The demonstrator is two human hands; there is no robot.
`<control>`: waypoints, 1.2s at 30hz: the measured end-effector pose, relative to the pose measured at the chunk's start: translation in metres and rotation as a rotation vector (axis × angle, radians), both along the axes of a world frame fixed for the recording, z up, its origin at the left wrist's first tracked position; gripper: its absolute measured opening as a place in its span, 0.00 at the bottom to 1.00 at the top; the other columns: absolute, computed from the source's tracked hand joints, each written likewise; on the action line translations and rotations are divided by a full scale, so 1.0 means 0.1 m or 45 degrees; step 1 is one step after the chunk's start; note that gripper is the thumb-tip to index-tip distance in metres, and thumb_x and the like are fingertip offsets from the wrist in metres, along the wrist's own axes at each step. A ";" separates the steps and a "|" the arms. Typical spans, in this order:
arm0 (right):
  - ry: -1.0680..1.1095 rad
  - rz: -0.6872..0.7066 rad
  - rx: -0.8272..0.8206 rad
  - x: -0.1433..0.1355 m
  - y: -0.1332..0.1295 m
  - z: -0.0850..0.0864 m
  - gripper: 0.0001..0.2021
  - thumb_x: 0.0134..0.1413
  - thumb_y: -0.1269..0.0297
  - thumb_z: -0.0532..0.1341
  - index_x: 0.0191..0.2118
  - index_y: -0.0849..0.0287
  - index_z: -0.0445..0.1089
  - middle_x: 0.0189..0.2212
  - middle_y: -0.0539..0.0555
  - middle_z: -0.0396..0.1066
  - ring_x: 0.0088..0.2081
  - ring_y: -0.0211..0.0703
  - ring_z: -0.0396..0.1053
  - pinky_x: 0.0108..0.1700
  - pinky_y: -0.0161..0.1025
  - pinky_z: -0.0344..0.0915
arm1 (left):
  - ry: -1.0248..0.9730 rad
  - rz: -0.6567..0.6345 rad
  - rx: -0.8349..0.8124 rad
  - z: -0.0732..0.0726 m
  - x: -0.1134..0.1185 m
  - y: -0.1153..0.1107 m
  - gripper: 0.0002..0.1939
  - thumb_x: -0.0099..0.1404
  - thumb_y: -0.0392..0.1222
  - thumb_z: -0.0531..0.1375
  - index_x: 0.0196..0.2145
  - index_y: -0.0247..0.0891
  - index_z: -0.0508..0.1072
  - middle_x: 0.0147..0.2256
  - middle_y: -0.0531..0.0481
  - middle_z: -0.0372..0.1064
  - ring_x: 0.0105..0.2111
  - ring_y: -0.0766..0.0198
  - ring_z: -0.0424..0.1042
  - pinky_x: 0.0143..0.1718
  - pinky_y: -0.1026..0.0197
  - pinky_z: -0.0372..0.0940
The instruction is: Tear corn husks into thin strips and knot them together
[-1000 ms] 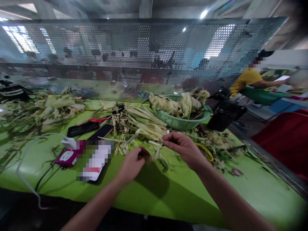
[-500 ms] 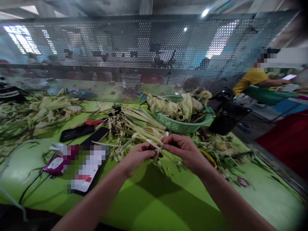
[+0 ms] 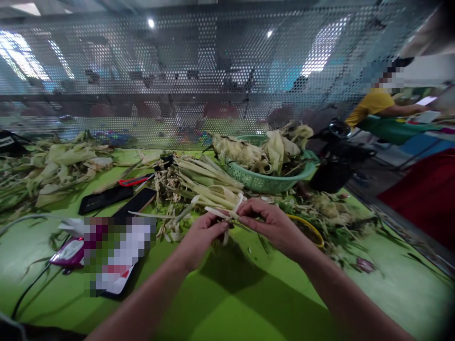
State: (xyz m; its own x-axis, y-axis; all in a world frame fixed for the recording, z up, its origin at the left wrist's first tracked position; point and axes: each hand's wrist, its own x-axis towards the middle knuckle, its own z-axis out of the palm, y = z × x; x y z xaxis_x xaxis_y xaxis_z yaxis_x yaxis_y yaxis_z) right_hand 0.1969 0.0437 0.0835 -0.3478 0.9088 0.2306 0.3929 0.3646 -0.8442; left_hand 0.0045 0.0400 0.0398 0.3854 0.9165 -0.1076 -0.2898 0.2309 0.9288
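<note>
Pale strips of corn husk (image 3: 232, 214) cross between my two hands just above the green table (image 3: 241, 303). My left hand (image 3: 204, 234) is closed in a pinch on the strips from the left. From the right, my right hand (image 3: 265, 220) pinches them between thumb and fingers. Right behind my hands lies a bundle of long husk strips (image 3: 202, 175) with ragged, curled ends at its left. A yellow ring-shaped item (image 3: 318, 232) shows partly beside my right hand; my wrist hides some of it.
A green basket (image 3: 270, 182) of dried husks stands behind. Left lie a red cutter (image 3: 135, 180), dark phones (image 3: 104, 199), a purple packet (image 3: 69, 253) and a husk pile (image 3: 64, 161). Scraps (image 3: 334, 218) litter the right. A perforated metal screen (image 3: 177, 61) rises behind; a person in yellow (image 3: 371, 106) sits far right.
The strip ends between my fingers have shifted and now cross each other. Both hands stay close together, still pinching. The view has tilted slightly downward.
</note>
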 end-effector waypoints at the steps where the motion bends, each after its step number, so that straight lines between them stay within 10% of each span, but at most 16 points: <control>1: -0.019 -0.016 0.007 -0.01 0.00 -0.01 0.10 0.57 0.57 0.60 0.32 0.58 0.70 0.32 0.52 0.69 0.36 0.42 0.65 0.40 0.38 0.62 | 0.013 -0.003 0.012 0.00 0.00 0.00 0.14 0.56 0.43 0.64 0.40 0.36 0.74 0.30 0.51 0.66 0.26 0.71 0.60 0.29 0.67 0.59; 19: -0.243 -0.037 0.111 -0.10 -0.08 -0.08 0.08 0.58 0.61 0.59 0.30 0.59 0.70 0.31 0.53 0.70 0.33 0.41 0.66 0.35 0.36 0.62 | 0.099 0.122 0.029 0.02 0.02 -0.03 0.15 0.53 0.48 0.67 0.30 0.33 0.71 0.23 0.54 0.63 0.23 0.73 0.59 0.24 0.68 0.55; 36: -0.699 -0.126 0.957 -0.32 -0.22 -0.26 0.09 0.57 0.70 0.57 0.42 0.55 0.71 0.42 0.56 0.72 0.43 0.47 0.66 0.44 0.43 0.60 | -0.302 0.305 -0.234 0.02 0.10 0.01 0.13 0.45 0.42 0.71 0.26 0.33 0.74 0.26 0.51 0.70 0.26 0.71 0.67 0.29 0.69 0.60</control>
State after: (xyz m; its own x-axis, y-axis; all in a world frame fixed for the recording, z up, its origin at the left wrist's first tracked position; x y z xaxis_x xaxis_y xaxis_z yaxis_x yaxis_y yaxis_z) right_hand 0.1649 0.0222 0.0578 -0.5111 0.6191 0.5962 0.7253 0.6829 -0.0874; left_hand 0.0146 0.0408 0.0417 0.1968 0.9573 -0.2118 -0.5577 0.2870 0.7789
